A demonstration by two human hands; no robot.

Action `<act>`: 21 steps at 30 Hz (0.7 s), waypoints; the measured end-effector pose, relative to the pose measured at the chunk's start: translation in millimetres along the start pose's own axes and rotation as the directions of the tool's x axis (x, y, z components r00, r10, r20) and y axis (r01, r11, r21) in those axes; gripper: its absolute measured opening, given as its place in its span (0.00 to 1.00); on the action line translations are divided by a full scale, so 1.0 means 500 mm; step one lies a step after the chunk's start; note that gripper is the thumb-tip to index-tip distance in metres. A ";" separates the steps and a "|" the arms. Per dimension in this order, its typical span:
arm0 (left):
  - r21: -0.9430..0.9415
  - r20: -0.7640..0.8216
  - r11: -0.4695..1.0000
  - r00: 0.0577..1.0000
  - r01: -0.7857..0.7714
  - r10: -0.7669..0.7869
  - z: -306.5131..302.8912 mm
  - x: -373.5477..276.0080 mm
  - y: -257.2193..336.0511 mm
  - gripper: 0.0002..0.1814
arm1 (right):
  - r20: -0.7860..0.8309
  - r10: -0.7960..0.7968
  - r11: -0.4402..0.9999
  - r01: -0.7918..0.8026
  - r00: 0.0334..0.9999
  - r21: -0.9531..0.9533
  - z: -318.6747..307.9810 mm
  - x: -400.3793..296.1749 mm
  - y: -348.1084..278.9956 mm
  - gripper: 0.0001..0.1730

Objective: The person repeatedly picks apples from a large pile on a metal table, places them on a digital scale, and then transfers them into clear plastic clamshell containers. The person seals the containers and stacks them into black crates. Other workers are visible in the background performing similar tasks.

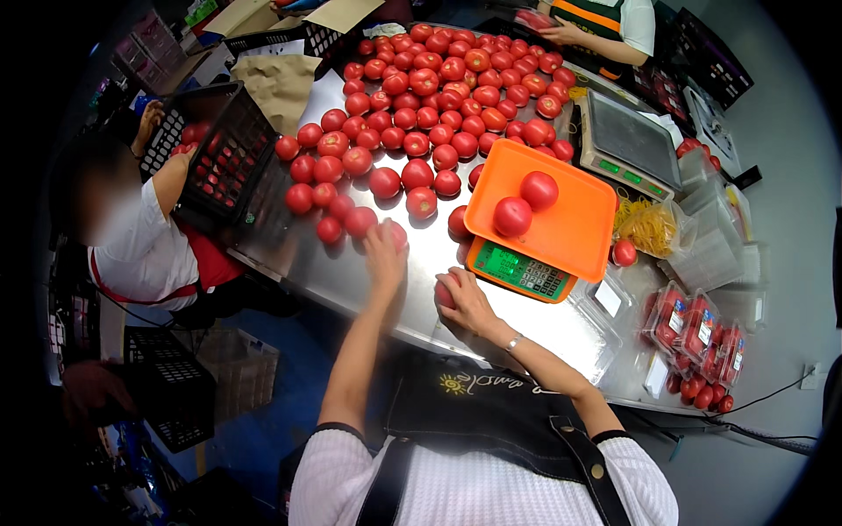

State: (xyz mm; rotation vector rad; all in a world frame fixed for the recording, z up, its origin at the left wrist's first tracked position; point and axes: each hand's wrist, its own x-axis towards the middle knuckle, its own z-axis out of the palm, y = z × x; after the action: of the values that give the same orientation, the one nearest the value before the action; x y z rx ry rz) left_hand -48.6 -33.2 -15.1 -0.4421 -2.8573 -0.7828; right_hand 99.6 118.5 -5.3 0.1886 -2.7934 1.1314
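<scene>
My left hand (383, 256) is blurred among the nearest tomatoes, its fingers against a tomato (397, 237); whether it grips that fruit is unclear. In my right hand (470, 304) is another tomato (446, 291), held low over the steel table (421, 314). Just beyond the right hand stands an orange scale (556, 294) with a lit green display. Two tomatoes (512, 217) rest touching on its orange tray (579, 217). A large spread of loose red tomatoes (421, 118) covers the far part of the table.
A co-worker at left reaches into a black crate (227, 154) of tomatoes. Another person (592, 39) holds a pack at the far side. On the right are a second scale (628, 144), a bag of yellow bands (648, 230), clear containers (714, 230) and packed tomatoes (697, 329).
</scene>
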 end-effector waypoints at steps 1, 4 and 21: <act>0.040 0.037 0.999 0.999 -0.007 0.006 -0.009 0.014 0.000 0.37 | -0.009 -0.044 0.999 0.044 0.999 -0.026 0.007 0.016 -0.004 0.35; 0.145 0.044 0.981 0.991 -0.130 0.125 -0.013 0.045 0.010 0.32 | -0.024 -0.011 0.999 0.010 1.000 -0.039 0.018 0.029 -0.014 0.36; -0.084 -0.099 0.974 0.975 -0.209 0.200 0.057 0.300 0.000 0.23 | -0.263 0.395 0.905 -0.323 0.880 0.277 -0.151 -0.152 -0.042 0.11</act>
State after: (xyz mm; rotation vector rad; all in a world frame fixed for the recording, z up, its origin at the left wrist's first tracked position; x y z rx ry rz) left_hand -192.1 17.6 -7.1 -0.6833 -2.6466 -0.8765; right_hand 183.0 161.5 50.8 -0.4786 -2.4686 1.4138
